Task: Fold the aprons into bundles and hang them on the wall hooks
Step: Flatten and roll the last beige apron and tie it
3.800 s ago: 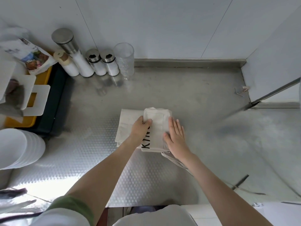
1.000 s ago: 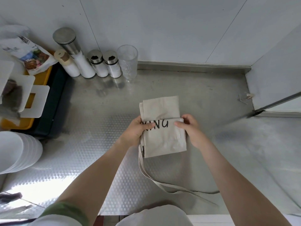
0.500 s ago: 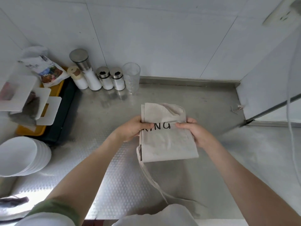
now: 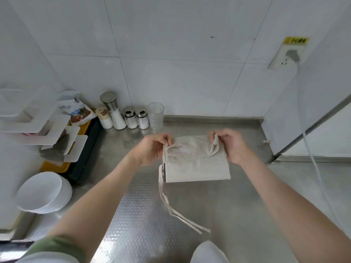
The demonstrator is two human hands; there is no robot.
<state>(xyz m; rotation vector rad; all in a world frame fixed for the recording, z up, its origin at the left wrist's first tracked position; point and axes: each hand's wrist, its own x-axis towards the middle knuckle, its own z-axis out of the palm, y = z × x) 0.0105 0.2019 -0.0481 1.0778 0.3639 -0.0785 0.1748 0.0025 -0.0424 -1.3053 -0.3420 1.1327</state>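
KITCHEN CORNER: My left grip and right grip hold a folded beige apron up over the steel tabletop. Each grip is closed on the cloth, thumb and curled fingers pinching a top corner of the bundle. The left takes the upper left corner. The right takes the upper right, where several layers are gathered into a thick fold. The bundle hangs between my two hands as a rough rectangle with its lower edge close to level. I cannot tell whether that edge touches the tabletop.

Two apron strings fall from the lower left corner of the bundle and trail toward me across the dimpled part of the steel.

Along the back, against the white tiled wall, stands a row: a small jar, a tall jar with a metal lid, two shakers and a clear cup.

To the left of the row a printed packet rests at the far end of a yellow tray, which sits beside a dark tray. White plastic holders hang out over both trays. A stack of white bowls sits at the near left.

High on the right, a wall socket under a yellow label carries a plug, and a white cable runs down from it past the tabletop's right side.
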